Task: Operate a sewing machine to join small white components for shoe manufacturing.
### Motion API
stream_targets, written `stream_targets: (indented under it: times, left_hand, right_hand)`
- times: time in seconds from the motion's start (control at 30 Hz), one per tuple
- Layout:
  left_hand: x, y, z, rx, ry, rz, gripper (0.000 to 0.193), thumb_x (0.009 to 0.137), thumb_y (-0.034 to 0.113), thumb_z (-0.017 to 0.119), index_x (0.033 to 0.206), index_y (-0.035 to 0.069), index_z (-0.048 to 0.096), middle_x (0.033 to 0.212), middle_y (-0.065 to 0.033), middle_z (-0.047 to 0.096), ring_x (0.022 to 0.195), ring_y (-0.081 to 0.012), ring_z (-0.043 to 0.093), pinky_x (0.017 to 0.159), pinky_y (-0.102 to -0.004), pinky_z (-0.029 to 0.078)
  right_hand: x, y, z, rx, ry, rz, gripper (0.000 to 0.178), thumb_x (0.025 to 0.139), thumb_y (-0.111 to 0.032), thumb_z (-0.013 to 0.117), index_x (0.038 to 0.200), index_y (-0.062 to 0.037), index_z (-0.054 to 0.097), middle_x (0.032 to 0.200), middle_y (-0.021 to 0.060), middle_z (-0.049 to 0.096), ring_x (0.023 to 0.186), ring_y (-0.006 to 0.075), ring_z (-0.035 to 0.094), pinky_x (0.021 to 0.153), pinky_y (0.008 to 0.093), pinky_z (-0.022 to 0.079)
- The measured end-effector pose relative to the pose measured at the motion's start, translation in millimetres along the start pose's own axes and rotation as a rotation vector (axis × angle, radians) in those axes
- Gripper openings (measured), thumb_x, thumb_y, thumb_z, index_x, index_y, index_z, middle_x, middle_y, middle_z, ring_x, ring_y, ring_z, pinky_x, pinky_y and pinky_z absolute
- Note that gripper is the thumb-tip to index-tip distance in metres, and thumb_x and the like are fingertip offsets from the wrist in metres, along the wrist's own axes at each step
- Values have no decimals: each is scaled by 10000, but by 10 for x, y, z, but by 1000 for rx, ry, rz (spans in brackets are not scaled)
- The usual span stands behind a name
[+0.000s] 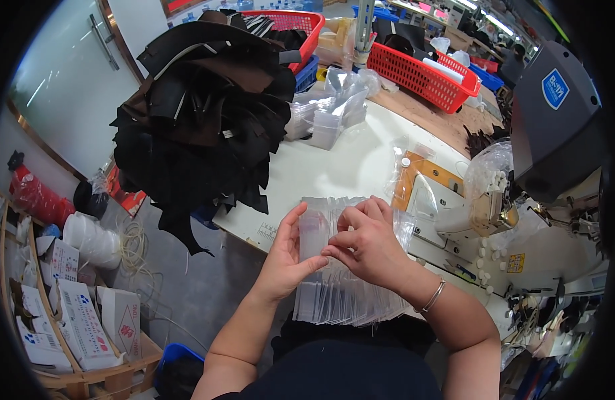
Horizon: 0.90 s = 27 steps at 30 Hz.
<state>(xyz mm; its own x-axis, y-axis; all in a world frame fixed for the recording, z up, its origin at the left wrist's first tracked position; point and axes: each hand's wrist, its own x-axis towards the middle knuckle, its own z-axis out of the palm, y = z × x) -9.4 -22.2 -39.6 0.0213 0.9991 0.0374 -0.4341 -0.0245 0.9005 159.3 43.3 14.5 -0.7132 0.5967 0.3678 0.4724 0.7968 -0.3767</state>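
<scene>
A long fanned row of thin, clear plastic pieces [351, 301] lies at the table's front edge, close to my body. My left hand [285, 257] grips a small stack of the same clear pieces [313, 233] by its left side, thumb across the lower part. Over the stack's right side, my right hand [366, 241] has thumb and index finger pinched together at the plastic. Its other fingers are curled, and they hide part of the row behind them. Whether the pinch holds one piece or several, I cannot tell.
A sewing machine [484, 213] stands right on the white table [301, 170]. Black leather-like cut pieces [207, 113] are heaped at left, overhanging the edge. More clear plastic stacks [327, 123] sit behind. A red basket [421, 77] is farther back; boxes [84, 320] stand on the floor.
</scene>
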Motion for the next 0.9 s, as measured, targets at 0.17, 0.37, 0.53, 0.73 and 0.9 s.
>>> stream_targets:
  times: [0.17,0.37,0.53,0.73,0.9]
  left_hand:
    - [-3,8,-22,11,-20,5,904,718,-110,661,1457,110,189,1315,-119,392,1213,-200,427,1016,-330,383]
    - [-7,6,-21,-11,-27,11,887,728,-90,662,1454,106,191,1312,-114,393,1215,-202,424,1027,-333,368]
    - [-10,4,-31,-12,-25,13,881,731,-71,670,1452,103,194,1321,-114,389,1223,-205,416,1040,-338,351]
    - [-6,-7,-29,15,-16,22,870,733,-58,671,1448,94,198,1326,-115,390,1229,-207,414,1048,-345,339]
    - [-7,5,-29,25,-10,14,860,737,-47,666,1446,92,200,1321,-119,398,1224,-208,420,1050,-345,336]
  right_hand:
    - [1,-11,13,-21,-5,-3,101,704,-254,751,724,-166,706,845,-2,535,923,220,479,968,459,279]
    - [-10,-14,11,-34,-13,3,92,711,-248,747,733,-169,704,851,-3,533,928,219,481,972,468,273]
    - [-3,-19,-4,-26,-39,12,86,716,-243,743,733,-169,702,859,-3,533,937,220,479,968,463,273]
    - [-5,-2,3,-33,-37,11,87,718,-244,741,728,-167,700,864,-3,533,945,222,476,957,451,278]
    - [10,-11,-2,-30,-46,15,87,721,-240,736,729,-159,703,872,3,537,951,225,475,954,451,279]
